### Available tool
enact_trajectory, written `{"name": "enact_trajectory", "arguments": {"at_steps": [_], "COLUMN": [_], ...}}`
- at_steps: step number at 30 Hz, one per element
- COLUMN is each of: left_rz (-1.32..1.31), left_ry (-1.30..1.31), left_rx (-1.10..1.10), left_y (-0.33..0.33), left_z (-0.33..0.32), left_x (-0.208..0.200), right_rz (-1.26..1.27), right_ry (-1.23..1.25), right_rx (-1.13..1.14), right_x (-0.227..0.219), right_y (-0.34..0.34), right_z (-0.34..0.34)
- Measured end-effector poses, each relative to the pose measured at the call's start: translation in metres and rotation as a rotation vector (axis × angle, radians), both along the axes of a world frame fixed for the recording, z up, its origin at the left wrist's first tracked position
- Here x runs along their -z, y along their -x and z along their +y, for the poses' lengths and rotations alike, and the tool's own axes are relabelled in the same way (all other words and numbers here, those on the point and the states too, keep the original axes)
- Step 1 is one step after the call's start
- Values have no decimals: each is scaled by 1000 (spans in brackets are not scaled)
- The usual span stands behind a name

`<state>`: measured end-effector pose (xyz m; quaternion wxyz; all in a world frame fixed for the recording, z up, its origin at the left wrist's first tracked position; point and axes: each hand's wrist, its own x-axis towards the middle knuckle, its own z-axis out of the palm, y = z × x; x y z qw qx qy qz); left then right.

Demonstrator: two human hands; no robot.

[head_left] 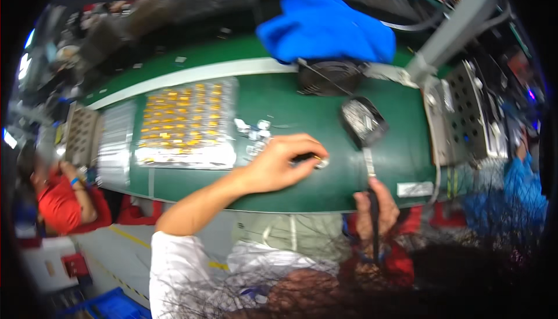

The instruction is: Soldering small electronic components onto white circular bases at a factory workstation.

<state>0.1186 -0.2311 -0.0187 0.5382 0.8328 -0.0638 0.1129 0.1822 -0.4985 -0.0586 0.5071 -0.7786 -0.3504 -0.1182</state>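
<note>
- Small dark part with a bright tip (pixel 321 162) is pinched between the thumb and fingers of the left hand (pixel 276 165), just above the front of the green bench top (pixel 279 101).
- The right hand (pixel 385 205) is curled at the bench's front edge beside a slim dark object (pixel 375 217); whether it is gripped cannot be told.
- Small shiny pieces (pixel 361 115) are held in a black dish (pixel 381 128), with a pale strip (pixel 369 161) extended toward the right hand.
- Orange pieces (pixel 180 109) are set in rows in a clear tray (pixel 189 156); loose white pieces (pixel 256 128) are scattered beside it.
- A black object (pixel 328 77) is partly covered by a blue cloth (pixel 325 25) at the rear.
- The bench is flanked by perforated metal panels (pixel 464 109).
- Co-workers in red (pixel 61 205) and blue (pixel 523 188) are seen at either side.
- The grey floor (pixel 131 255) is marked with yellow lines; a blue crate (pixel 113 306) is placed at lower left.
</note>
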Motion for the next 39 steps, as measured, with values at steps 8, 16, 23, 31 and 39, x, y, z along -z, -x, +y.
{"name": "enact_trajectory", "arguments": {"at_steps": [8, 16, 23, 31, 39], "left_rz": [-88, -64, 531, 305, 43], "left_ry": [-110, -264, -748, -611, -166], "left_rx": [-234, -529, -1029, -854, -446], "left_y": [30, -31, 11, 2, -9], "left_z": [58, 247, 358, 349, 198], "left_x": [-53, -39, -3, 19, -54], "right_rz": [-332, -115, -188, -132, 20], "right_ry": [194, -236, -220, -253, -169], "right_rx": [-21, -183, -221, -231, -140], "right_x": [-21, 30, 10, 23, 60], "right_y": [-48, -11, -10, -9, -4], "right_z": [26, 47, 51, 41, 12]}}
